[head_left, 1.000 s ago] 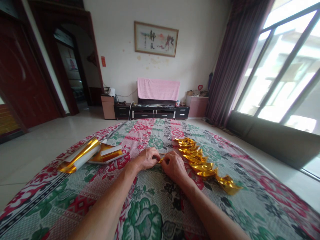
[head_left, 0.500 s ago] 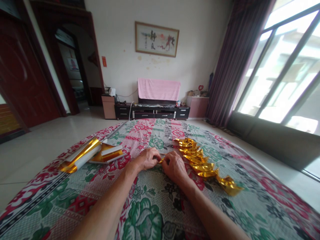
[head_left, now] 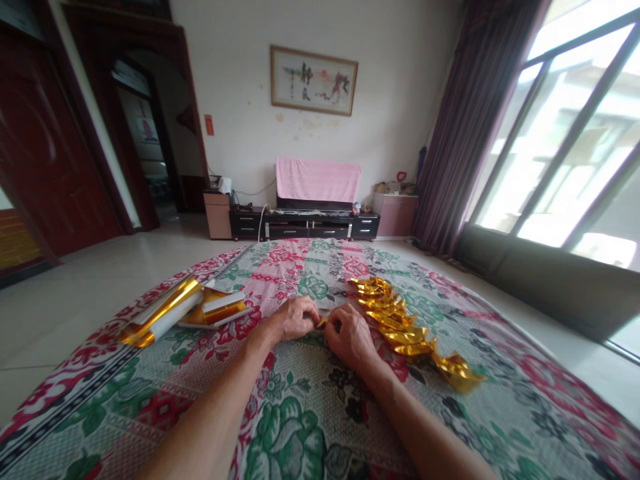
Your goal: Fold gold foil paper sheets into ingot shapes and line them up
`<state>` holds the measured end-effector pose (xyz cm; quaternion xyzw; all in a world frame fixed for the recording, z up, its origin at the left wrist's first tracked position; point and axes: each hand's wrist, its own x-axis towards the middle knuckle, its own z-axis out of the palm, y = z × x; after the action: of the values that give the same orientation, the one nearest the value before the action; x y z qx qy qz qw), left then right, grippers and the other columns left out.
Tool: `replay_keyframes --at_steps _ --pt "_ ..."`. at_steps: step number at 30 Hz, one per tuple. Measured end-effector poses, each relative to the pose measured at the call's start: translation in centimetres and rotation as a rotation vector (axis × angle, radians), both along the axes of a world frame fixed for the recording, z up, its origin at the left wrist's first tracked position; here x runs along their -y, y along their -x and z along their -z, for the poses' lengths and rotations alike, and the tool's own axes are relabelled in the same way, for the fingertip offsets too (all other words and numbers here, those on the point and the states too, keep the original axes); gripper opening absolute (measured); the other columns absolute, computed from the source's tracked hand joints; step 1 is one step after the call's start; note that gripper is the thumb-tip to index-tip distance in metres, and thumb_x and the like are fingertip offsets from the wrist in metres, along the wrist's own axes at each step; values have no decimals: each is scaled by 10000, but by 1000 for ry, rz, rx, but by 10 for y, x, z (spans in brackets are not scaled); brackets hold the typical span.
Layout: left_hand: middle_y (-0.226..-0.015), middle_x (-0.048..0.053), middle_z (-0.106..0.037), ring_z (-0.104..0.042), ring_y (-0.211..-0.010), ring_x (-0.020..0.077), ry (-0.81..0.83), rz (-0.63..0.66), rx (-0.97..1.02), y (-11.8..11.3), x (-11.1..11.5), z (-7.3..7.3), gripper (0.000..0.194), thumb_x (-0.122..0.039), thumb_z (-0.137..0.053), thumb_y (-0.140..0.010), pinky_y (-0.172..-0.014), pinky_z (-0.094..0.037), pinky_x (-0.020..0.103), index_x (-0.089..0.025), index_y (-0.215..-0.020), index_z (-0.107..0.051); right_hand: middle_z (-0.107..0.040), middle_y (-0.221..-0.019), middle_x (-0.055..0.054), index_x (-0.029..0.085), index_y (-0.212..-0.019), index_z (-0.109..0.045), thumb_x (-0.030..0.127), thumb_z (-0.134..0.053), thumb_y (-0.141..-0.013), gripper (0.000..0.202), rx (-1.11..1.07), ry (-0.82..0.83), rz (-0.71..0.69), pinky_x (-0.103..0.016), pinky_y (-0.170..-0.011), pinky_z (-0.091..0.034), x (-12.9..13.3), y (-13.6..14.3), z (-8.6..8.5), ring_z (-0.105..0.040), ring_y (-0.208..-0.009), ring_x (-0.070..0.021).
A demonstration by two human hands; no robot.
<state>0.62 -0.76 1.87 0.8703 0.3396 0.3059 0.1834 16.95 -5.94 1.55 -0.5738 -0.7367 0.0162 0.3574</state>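
Note:
Close together over the flowered cloth, my left hand (head_left: pixel 299 318) and my right hand (head_left: pixel 349 331) pinch one small piece of gold foil paper (head_left: pixel 323 321) between them. Most of that piece is hidden by my fingers. Just right of my right hand lies a row of folded gold paper ingots (head_left: pixel 393 313), several of them, overlapping in a slanting line. To the left of my left hand are loosely rolled sheets of gold foil paper (head_left: pixel 173 308) with white backs, and a smaller curled stack (head_left: pixel 220 307) beside them.
A flowered red, green and white cloth (head_left: pixel 287 433) covers the rounded surface under my arms. Beyond it stand a low black TV cabinet (head_left: pixel 315 230) and a screen draped with a pink cloth (head_left: pixel 319 179). A purple curtain (head_left: pixel 450 133) hangs by the window at right.
Both hands stay in almost the same place, with slight finger movement at the small gold piece. The ingots and the rolled sheets have not moved.

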Motion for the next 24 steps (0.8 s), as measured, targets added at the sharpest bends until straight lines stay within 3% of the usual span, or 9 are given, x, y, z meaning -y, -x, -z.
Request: replay_keyframes --at_steps 8,14,24 --pt "-837 20 -654 -587 -803 125 -19 7 2 0 2 -1 228 -43 -495 -634 -813 -462 240 -163 -665 -686 -563 -747 -47 163 -614 -551 84 -523 -623 84 43 -41 -117 -260 -709 -389 3 -5 -1 -520 -746 -159" --pt "-831 29 -660 -595 -785 130 -2 23 2 -1 2 -3 185 -86 -530 -655 -787 -472 237 -163 -677 -697 -580 -826 -59 165 -721 -589 94 -524 -650 119 84 -70 -175 -279 -739 -402 6 -8 -2 -530 -779 -166" --pt "-827 23 -668 -601 -783 121 -2 -13 -13 -1 1 -1 179 -105 -541 -673 -784 -466 214 -174 -673 -706 -595 -789 -54 167 -684 -596 109 -518 -700 99 94 -86 -182 -282 -761 -406 5 -8 -1 -539 -769 -156"
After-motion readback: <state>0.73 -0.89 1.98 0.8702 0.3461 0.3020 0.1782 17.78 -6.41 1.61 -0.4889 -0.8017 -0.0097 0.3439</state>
